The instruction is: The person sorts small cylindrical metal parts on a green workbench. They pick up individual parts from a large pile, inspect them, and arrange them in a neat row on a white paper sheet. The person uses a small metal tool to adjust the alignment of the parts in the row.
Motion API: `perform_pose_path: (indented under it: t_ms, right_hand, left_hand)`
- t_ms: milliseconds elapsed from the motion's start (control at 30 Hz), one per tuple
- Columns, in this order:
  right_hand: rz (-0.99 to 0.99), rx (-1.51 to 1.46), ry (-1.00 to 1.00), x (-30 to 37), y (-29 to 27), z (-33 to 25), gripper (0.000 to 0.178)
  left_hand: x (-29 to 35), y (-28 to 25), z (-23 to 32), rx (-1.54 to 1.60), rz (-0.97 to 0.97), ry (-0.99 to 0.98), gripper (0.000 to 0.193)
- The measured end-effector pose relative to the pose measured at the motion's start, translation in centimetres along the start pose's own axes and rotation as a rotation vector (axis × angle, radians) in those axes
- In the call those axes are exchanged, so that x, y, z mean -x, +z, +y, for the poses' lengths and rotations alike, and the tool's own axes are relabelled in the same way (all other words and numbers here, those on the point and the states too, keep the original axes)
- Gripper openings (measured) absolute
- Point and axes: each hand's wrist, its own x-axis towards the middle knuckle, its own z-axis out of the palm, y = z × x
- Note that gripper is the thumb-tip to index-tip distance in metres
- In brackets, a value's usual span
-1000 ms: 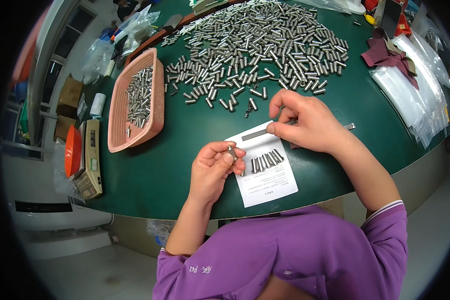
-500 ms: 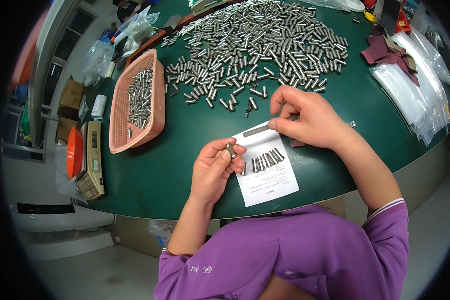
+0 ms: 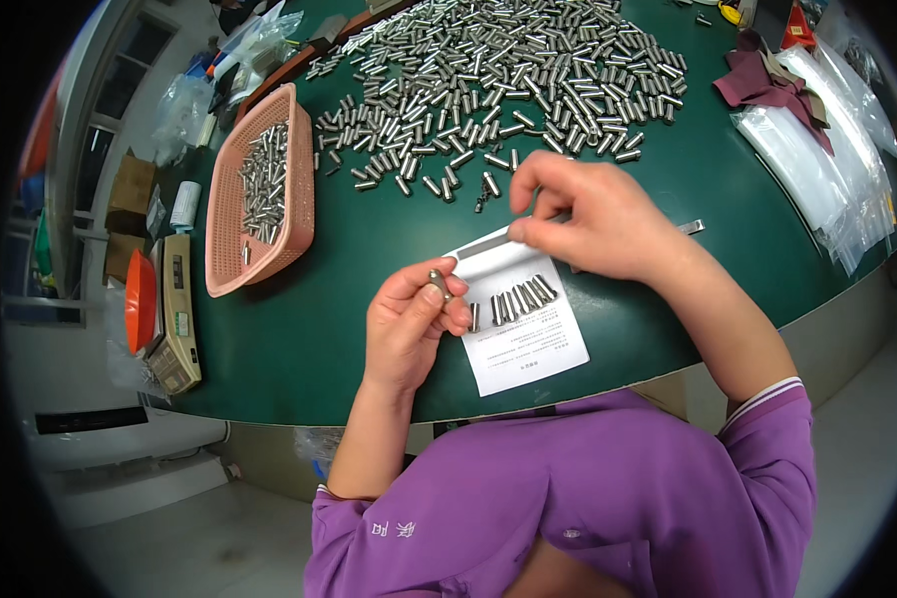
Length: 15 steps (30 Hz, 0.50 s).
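Note:
My left hand [image 3: 409, 324] pinches a small metal cylinder [image 3: 439, 283] between thumb and fingers, just left of a white printed paper sheet [image 3: 528, 344]. A short row of metal cylinders [image 3: 516, 300] lies side by side on that sheet. My right hand [image 3: 593, 214] rests at the sheet's top edge, fingers closed on a thin flat metal strip [image 3: 696, 227] that sticks out to the right. A large heap of loose metal cylinders [image 3: 498, 80] covers the far part of the green table [image 3: 349, 259].
A pink plastic basket [image 3: 291, 214] with several cylinders stands at the left. A scale [image 3: 177, 319] and an orange object [image 3: 140, 301] sit at the table's left edge. Clear plastic bags [image 3: 817, 169] and dark red cloth [image 3: 757, 82] lie at the right.
My left hand has turned the cylinder slightly at its fingertips. My right hand has lifted a little at the sheet's top edge. The row on the sheet is unchanged.

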Motion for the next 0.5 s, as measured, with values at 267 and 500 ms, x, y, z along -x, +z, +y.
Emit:
perform_pose_path:
  t_ms: [267,500]
  right_hand:
    - [0.107,0.53,0.031,0.9,-3.7,2.2,0.01]
    - [0.137,0.629,-0.144,1.6,-3.5,3.2,0.009]
  left_hand:
    - [1.7,0.9,-0.1,-0.933,0.347,0.109,0.016]
    - [1.8,3.6,0.4,-1.361,0.228,0.12,0.017]
